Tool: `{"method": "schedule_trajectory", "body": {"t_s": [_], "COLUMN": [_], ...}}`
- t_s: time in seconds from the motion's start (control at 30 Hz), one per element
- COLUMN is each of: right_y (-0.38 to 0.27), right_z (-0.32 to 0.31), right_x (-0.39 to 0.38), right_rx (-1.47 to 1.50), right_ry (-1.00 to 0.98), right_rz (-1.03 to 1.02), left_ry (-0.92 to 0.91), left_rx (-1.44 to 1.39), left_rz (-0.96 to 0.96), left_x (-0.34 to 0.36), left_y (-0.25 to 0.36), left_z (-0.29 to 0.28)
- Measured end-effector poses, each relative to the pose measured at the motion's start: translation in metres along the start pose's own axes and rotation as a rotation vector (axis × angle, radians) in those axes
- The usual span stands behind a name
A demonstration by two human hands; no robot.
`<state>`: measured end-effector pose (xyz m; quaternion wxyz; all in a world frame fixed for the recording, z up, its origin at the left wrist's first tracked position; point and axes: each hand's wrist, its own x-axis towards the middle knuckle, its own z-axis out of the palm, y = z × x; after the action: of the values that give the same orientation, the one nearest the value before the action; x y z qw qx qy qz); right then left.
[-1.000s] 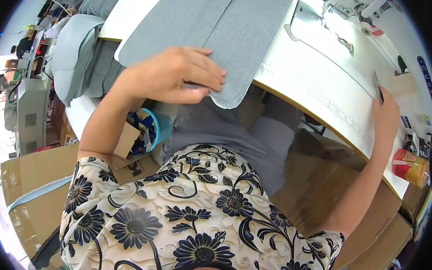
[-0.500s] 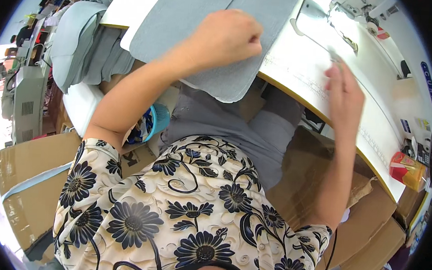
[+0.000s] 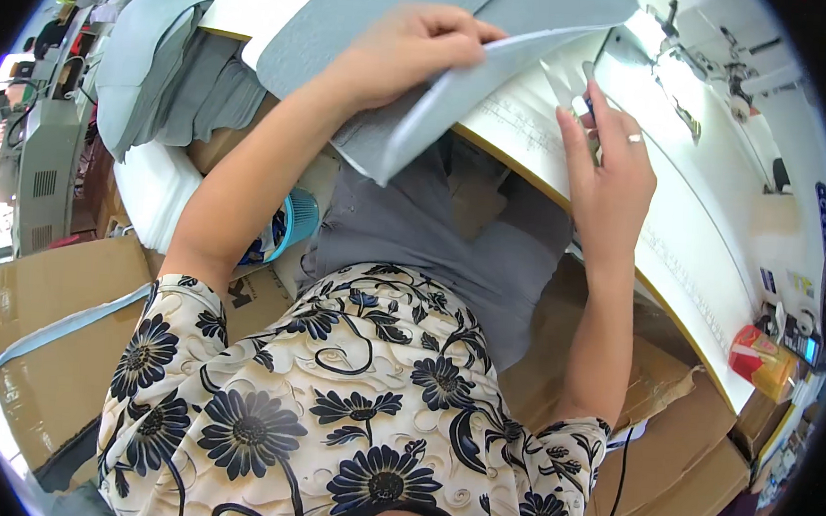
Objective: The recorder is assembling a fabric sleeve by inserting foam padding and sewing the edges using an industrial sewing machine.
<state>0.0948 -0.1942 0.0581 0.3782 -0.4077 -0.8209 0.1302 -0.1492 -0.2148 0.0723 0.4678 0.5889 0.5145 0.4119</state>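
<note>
My left hand [image 3: 416,55] is closed on a grey padded fabric piece [image 3: 485,2], lifting its near edge so the pale underside shows. My right hand [image 3: 608,166], with a ring on one finger, holds small metal snips [image 3: 579,100] beside that raised edge, over the white table [image 3: 674,236] with printed scale markings. A sewing machine [image 3: 717,73] stands at the table's upper right, its lamp lit.
Stacked grey panels [image 3: 141,62] and white sheets [image 3: 147,199] lie at left, near a blue basket [image 3: 297,218]. Cardboard [image 3: 59,331] flanks me. A red-yellow container [image 3: 756,364] and small device [image 3: 796,338] sit at right. A grey cabinet [image 3: 44,179] stands far left.
My left hand has moved up and lifted the fabric's edge into a fold. My right hand has come inward from the far right with the tool, now beside the fabric.
</note>
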Motion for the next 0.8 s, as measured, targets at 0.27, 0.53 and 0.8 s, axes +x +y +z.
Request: {"method": "schedule_trajectory", "body": {"t_s": [0.27, 0.53, 0.8], "right_y": [-0.017, -0.016, -0.016], "right_z": [0.015, 0.021, 0.024], "right_x": [0.004, 0.007, 0.001], "right_rx": [-0.013, -0.083, -0.111], "right_ry": [0.113, 0.155, 0.13], "right_rz": [-0.131, -0.169, -0.206], "left_ry": [-0.081, -0.104, -0.154], "left_rx": [-0.438, -0.428, -0.331], "left_rz": [-0.061, -0.004, 0.032], "left_x": [-0.007, -0.007, -0.01], "left_y": [0.002, -0.004, -0.012], "left_z": [-0.021, -0.018, -0.018]}}
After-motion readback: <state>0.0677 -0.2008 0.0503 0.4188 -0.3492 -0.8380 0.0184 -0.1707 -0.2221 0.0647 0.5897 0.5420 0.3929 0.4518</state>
